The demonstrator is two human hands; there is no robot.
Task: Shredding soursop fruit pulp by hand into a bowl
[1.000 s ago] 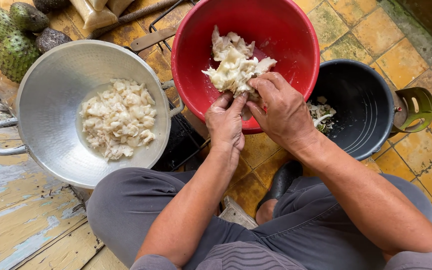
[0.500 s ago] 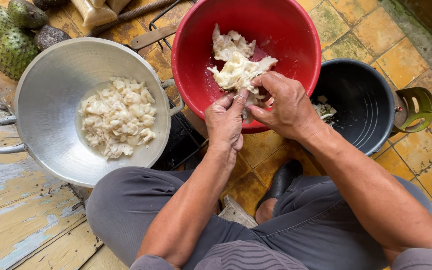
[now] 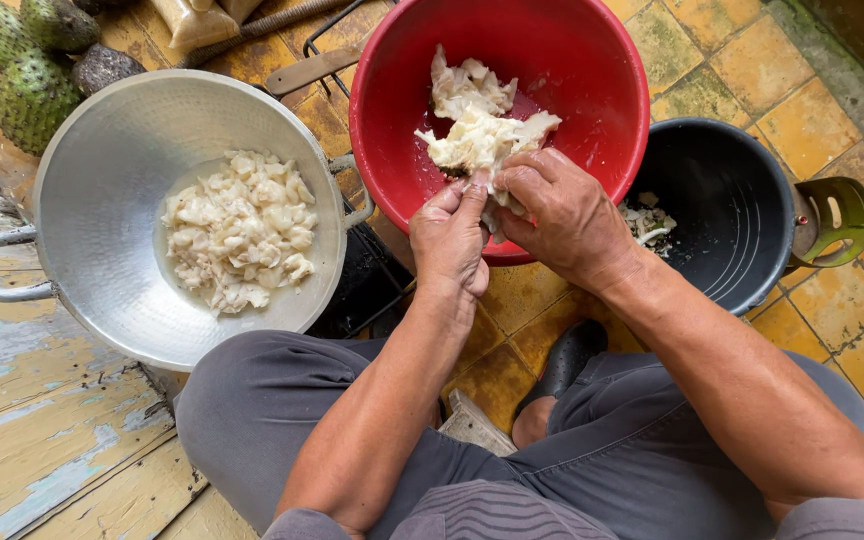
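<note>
Over the near rim of the round red plastic basin (image 3: 592,90), a ragged lump of white, fibrous fruit pulp (image 3: 480,135) is held, pinched at its lower edge by both hands: the left hand (image 3: 449,240) is closed on it with thumb and fingertips, the right hand (image 3: 562,215) is clenched around the same end. The pulp is judged soft, wet, slippery and easily torn, so it is best gripped close to its thick core. Left of the basin, a hammered silver metal pan (image 3: 102,200) filled with separated white pulp pieces (image 3: 237,230) is set. Right of the basin, a dark round bucket (image 3: 742,200) with scraps is seen. Beyond the pan, spiny green fruits (image 3: 22,90) are laid.
</note>
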